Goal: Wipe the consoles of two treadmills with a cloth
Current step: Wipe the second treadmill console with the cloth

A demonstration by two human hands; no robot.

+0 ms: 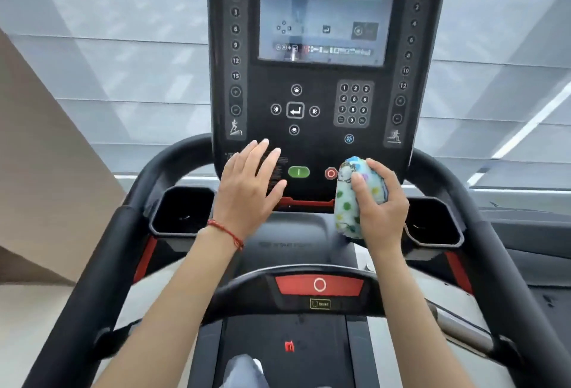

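Observation:
A black treadmill console (pixel 321 78) fills the upper middle, with a lit screen (pixel 324 21), number buttons down both sides, a keypad and green and red buttons low down. My right hand (pixel 380 205) is closed around a bunched white cloth (pixel 347 199) with coloured spots, held just in front of the console's lower right, beside the red button. My left hand (pixel 247 189) is flat with fingers spread at the console's lower left edge; whether it touches the panel is unclear. A red string bracelet circles that wrist.
Black handrails (pixel 102 257) curve down both sides. Cup holders (pixel 182 214) sit left and right below the console. A cross bar with a red stop pad (pixel 319 285) lies nearer me. A second treadmill's deck (pixel 531 245) shows at right. Windows with blinds lie behind.

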